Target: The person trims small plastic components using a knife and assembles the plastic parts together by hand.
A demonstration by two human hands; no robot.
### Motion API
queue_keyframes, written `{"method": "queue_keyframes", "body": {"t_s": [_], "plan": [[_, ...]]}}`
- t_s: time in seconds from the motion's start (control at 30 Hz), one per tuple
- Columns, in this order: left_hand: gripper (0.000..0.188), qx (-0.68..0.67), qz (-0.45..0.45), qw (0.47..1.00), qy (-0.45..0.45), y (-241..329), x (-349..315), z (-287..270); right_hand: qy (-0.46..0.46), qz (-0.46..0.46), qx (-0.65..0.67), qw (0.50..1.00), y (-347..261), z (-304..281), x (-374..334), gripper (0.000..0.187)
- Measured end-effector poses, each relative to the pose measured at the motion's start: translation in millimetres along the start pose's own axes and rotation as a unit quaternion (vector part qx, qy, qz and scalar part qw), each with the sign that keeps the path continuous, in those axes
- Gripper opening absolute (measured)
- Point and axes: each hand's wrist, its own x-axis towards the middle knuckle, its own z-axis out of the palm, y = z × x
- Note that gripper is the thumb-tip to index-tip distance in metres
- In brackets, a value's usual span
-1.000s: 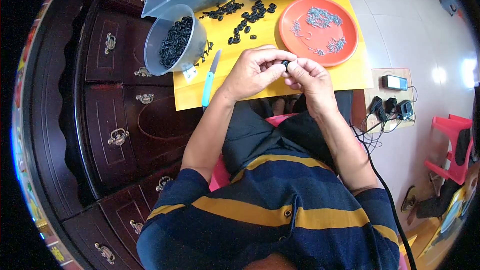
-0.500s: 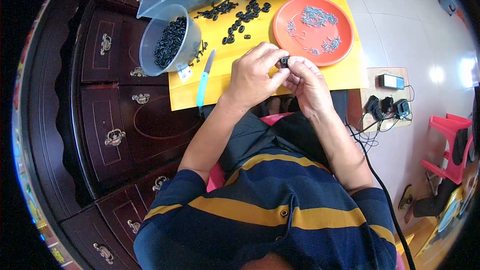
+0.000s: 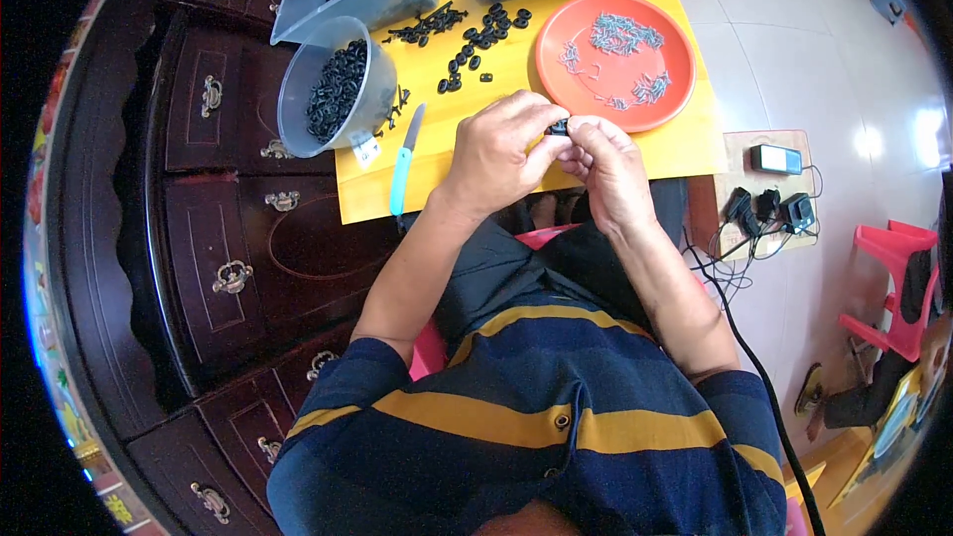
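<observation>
Between my fingertips is a small black plastic part (image 3: 559, 127), partly covered by the fingers. My left hand (image 3: 499, 152) pinches it from the left, with thumb and forefinger closed on it. My right hand (image 3: 609, 164) grips its other side, the remaining fingers curled under. Both hands are over the near edge of the yellow table (image 3: 437, 164). Just beyond the right hand, an orange-red plate (image 3: 566, 89) carries several small heaps of silvery metal pins (image 3: 623, 35). Loose black oval parts (image 3: 486, 37) lie beyond the left hand.
A knife with a turquoise handle (image 3: 401, 179) lies left of my hands. Clear tubs, including a round one (image 3: 372, 89), hold black parts at the table's left and back. Dark drawers (image 3: 238, 89) line the left; chargers with cables (image 3: 769, 208) rest on a low stand at right.
Both hands remain joined around the black part, which is turned slightly between the fingers. The view has shifted a little.
</observation>
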Motion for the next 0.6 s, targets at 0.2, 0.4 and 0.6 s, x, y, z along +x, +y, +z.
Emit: {"method": "queue_keyframes", "body": {"t_s": [0.2,0.4,0.6], "plan": [[0.024,0.013,0.040,0.999,0.006,-4.3,2.7,2.1,0.014,-0.013,-0.005,1.000,0.8,-1.5,0.6,0.017],[0.023,-0.014,0.010,1.000,0.009,-2.6,-0.8,-3.0,0.024,-0.019,-0.021,0.999,-0.7,6.0,1.7,0.017],[0.020,-0.033,0.005,0.999,0.018,3.5,2.0,-6.3,0.009,-0.034,-0.053,0.998,-1.2,3.1,-2.5,0.016]]}}
